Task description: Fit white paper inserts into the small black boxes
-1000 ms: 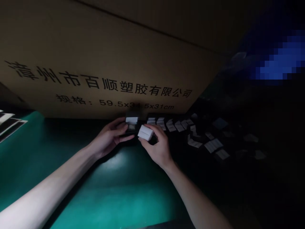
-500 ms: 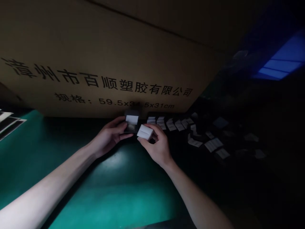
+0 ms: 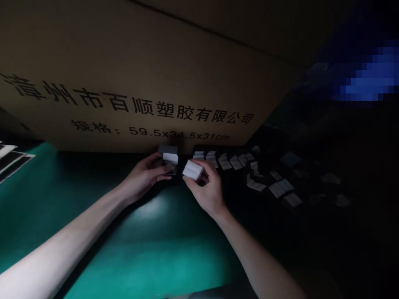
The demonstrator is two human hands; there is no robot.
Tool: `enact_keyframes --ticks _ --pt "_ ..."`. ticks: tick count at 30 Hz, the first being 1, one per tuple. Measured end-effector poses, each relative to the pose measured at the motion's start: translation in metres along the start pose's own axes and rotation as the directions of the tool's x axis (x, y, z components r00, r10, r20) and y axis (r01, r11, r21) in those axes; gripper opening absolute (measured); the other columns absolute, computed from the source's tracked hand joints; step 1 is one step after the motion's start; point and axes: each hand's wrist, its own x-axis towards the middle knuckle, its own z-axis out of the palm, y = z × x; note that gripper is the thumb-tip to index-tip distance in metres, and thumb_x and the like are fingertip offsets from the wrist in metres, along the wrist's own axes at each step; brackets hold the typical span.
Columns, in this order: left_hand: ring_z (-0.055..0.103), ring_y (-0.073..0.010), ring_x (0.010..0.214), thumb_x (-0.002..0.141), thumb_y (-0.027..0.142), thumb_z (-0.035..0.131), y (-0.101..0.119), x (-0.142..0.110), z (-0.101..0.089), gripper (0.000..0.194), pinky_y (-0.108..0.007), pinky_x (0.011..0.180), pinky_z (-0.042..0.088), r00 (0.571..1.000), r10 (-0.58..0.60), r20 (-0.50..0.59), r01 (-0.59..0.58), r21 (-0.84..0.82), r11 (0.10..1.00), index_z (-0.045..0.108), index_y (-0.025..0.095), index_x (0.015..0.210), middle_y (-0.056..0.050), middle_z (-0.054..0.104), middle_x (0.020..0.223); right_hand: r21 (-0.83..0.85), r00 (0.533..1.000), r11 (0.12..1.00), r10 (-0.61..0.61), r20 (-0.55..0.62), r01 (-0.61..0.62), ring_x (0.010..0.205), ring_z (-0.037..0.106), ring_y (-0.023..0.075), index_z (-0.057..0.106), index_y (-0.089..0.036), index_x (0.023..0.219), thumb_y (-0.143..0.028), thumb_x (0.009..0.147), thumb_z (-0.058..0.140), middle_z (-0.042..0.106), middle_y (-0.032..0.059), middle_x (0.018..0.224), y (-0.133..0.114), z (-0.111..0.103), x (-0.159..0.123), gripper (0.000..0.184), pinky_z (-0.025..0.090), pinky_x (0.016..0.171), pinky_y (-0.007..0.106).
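Left hand (image 3: 141,176) is curled round a dark box (image 3: 169,160), lid up, by the carton (image 3: 149,74) — right hand (image 3: 208,189) pinches a white block (image 3: 193,170) just beside it. Hands are apart. Fingers hide part of both, and the box's inside is too dark to read — pale lid lining, though.

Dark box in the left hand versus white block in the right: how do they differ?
The dark box stands open, whereas the white block looks closed, a seam across it.
The dark box shows a white panel inside; the white block is pale outside.
Each is held, by the left hand and right hand respectively.
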Motion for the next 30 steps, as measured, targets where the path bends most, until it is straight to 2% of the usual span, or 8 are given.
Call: enact_keyframes --ticks 4,11,14,17,19,24,27,30 --pt "0.072 -0.0142 0.08 0.071 0.012 0.089 -0.0018 0.0016 0.0004 0.03 -0.019 0.065 0.063 0.998 0.045 -0.049 -0.043 0.049 0.998 0.075 0.017 0.098 -0.005 0.077 0.098 -0.017 1.0 1.0 -0.011 -0.015 0.011 0.106 0.069 0.0223 0.068 -0.025 0.121 -0.027 0.083 0.076 0.066 0.0086 0.122 0.0012 -0.0016 0.0015 0.038 0.063 0.08 0.032" --pt "0.07 -0.0148 0.077 0.061 0.012 0.095 -0.0012 0.002 -0.0016 0.039 -0.019 0.06 0.061 0.992 0.065 -0.105 -0.058 0.062 0.996 0.075 0.015 0.094 -0.005 0.076 0.092 -0.005 0.998 0.999 -0.048 -0.04 0.048 0.102 0.071 0.0222 0.07 -0.025 0.12 -0.026 0.083 0.077 0.067 0.0078 0.119 0.0053 -0.002 0.0022 0.038 0.064 0.075 0.032" --pt "0.069 -0.0143 0.073 0.061 0.014 0.094 -0.0015 0.0022 -0.0033 0.038 -0.02 0.058 0.059 0.994 0.06 -0.095 -0.052 0.085 0.995 0.075 0.015 0.093 -0.005 0.075 0.091 -0.081 0.98 0.98 -0.187 -0.065 0.181 0.104 0.071 0.0231 0.068 -0.026 0.123 -0.024 0.088 0.074 0.068 0.0088 0.118 0.0036 -0.0051 0.0017 0.035 0.065 0.078 0.034" --pt "0.067 -0.0136 0.072 0.066 0.019 0.092 -0.0028 0.0024 -0.0034 0.036 -0.02 0.056 0.056 0.997 0.049 -0.06 -0.041 0.133 0.99 0.075 0.015 0.097 -0.005 0.075 0.092 -0.188 0.911 0.914 -0.387 -0.14 0.359 0.11 0.07 0.025 0.065 -0.028 0.128 -0.021 0.093 0.071 0.068 0.0101 0.118 0.0003 -0.0088 0.0017 0.036 0.065 0.085 0.038" --pt "0.067 -0.0138 0.072 0.067 0.021 0.092 -0.0038 0.0028 -0.0029 0.037 -0.02 0.056 0.056 0.998 0.056 -0.042 -0.049 0.153 0.987 0.075 0.016 0.1 -0.005 0.074 0.093 -0.209 0.895 0.9 -0.417 -0.158 0.383 0.109 0.07 0.0248 0.064 -0.028 0.129 -0.02 0.093 0.071 0.069 0.0103 0.116 -0.001 -0.0097 0.0017 0.038 0.065 0.084 0.038" --pt "0.068 -0.0149 0.077 0.069 0.024 0.091 -0.0076 0.005 -0.0051 0.036 -0.021 0.06 0.057 0.996 0.09 -0.019 -0.086 0.149 0.985 0.075 0.016 0.101 -0.005 0.074 0.099 -0.227 0.937 0.912 -0.349 0.009 0.341 0.102 0.073 0.023 0.067 -0.026 0.123 -0.024 0.091 0.073 0.073 0.0084 0.111 -0.0011 -0.0064 -0.0013 0.032 0.065 0.084 0.035" --pt "0.07 -0.0165 0.082 0.074 0.024 0.088 -0.0094 0.0062 -0.0074 0.032 -0.022 0.065 0.059 0.997 0.082 0.003 -0.082 0.14 0.987 0.074 0.017 0.101 -0.005 0.074 0.098 -0.23 0.941 0.913 -0.327 0.083 0.337 0.1 0.075 0.0231 0.068 -0.025 0.121 -0.029 0.089 0.076 0.075 0.0079 0.11 -0.0011 -0.0042 -0.004 0.033 0.065 0.082 0.034" --pt "0.07 -0.0185 0.088 0.076 0.026 0.086 -0.0082 0.0059 -0.0067 0.026 -0.024 0.069 0.062 0.997 0.073 0.01 -0.073 0.112 0.991 0.074 0.018 0.098 -0.005 0.073 0.095 -0.191 0.941 0.922 -0.32 0.111 0.337 0.099 0.075 0.0229 0.069 -0.024 0.12 -0.03 0.088 0.078 0.076 0.0079 0.109 -0.0001 -0.0026 -0.0062 0.034 0.065 0.08 0.033"
